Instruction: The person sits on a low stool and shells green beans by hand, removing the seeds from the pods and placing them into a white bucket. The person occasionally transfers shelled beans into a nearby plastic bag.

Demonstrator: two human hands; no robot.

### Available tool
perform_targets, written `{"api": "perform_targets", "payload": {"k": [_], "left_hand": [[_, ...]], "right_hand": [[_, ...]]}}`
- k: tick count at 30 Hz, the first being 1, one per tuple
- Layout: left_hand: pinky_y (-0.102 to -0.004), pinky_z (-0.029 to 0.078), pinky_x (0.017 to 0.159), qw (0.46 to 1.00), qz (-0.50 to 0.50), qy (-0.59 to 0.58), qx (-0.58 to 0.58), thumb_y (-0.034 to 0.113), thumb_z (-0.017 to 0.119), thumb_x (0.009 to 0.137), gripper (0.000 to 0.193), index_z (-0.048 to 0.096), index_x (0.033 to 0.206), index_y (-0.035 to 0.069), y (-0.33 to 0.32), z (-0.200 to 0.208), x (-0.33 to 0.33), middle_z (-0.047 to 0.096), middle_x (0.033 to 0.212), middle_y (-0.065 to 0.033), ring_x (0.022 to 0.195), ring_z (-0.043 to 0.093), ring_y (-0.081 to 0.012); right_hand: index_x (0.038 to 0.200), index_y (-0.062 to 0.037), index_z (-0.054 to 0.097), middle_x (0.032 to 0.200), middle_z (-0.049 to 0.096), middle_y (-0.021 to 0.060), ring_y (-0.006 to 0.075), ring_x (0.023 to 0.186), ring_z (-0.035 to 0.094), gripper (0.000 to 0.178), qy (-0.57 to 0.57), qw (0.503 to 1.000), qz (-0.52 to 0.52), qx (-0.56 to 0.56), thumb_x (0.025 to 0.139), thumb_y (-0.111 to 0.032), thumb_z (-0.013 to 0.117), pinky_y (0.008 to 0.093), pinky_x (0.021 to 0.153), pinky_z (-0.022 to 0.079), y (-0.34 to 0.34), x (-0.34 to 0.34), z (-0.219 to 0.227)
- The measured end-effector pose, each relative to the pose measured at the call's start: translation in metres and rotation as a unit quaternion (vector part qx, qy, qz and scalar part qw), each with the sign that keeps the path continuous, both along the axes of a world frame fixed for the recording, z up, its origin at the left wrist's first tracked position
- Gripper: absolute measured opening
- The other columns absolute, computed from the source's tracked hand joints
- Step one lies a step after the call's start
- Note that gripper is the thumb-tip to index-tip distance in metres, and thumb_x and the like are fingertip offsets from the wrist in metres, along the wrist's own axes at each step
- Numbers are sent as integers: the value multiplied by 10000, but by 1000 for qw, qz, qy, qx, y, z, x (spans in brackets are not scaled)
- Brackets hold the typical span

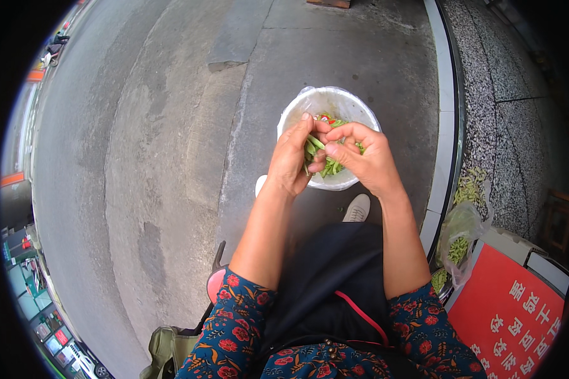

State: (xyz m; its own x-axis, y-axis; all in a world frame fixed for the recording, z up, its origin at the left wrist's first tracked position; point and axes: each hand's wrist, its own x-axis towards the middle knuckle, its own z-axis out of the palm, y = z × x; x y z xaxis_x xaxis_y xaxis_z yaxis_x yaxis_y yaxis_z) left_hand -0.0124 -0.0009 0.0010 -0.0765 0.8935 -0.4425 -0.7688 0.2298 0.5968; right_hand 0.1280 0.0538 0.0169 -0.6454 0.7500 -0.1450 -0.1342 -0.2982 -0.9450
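My left hand (291,156) is curled around a few green bean pods (310,146), held over a white bin (351,101) with a clear plastic liner. My right hand (368,158) meets it from the right, thumb and forefinger pinched together at the end of one pod. Below my hands, green pod pieces (330,168) lie in the bin beside a bit of something red and white. My fingers hide part of the bin's contents.
To my right, a clear plastic bag (459,230) of green pods stands by a red sign (509,309), with loose pods (468,187) behind it. A white-edged step (446,126) borders the grey pavement (164,126). An olive bag (171,350) sits at lower left.
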Motion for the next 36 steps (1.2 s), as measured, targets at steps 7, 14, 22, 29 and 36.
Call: {"api": "perform_targets", "payload": {"k": [7,14,22,29,36], "left_hand": [[-195,309,409,1000,11,12,-19,348,439,963,383,567,985,-13,1,3,7,545,752,-54,548,457,-98],[-189,294,398,999,-7,19,-35,217,551,900,212,588,922,9,-1,1,-8,537,731,-40,557,455,-89],[-174,248,366,993,-113,11,-42,120,659,820,115,608,817,17,-6,4,-5,547,672,-28,508,439,-62],[-181,265,383,992,-117,42,-30,96,660,809,88,606,810,26,-4,5,-1,541,650,-23,501,441,-55],[-173,285,418,990,-23,136,-34,100,648,831,82,616,832,26,-1,4,5,544,654,-9,524,447,-45]], "right_hand": [[917,27,607,737,623,27,57,655,580,80,-75,997,-17,28,872,-39,607,210,581,458,-1,0,-7],[912,13,631,766,602,-22,33,720,533,111,-100,991,6,84,874,-91,629,195,645,440,19,27,6],[895,7,628,781,603,-23,34,750,544,84,-93,991,26,87,867,-72,630,189,660,442,15,23,7],[880,9,623,713,564,-28,20,674,503,88,-128,985,-45,102,847,-65,657,190,577,412,13,17,5],[788,10,580,620,454,-43,45,606,400,262,-204,968,0,148,924,-214,572,237,524,351,9,14,-5]]}}
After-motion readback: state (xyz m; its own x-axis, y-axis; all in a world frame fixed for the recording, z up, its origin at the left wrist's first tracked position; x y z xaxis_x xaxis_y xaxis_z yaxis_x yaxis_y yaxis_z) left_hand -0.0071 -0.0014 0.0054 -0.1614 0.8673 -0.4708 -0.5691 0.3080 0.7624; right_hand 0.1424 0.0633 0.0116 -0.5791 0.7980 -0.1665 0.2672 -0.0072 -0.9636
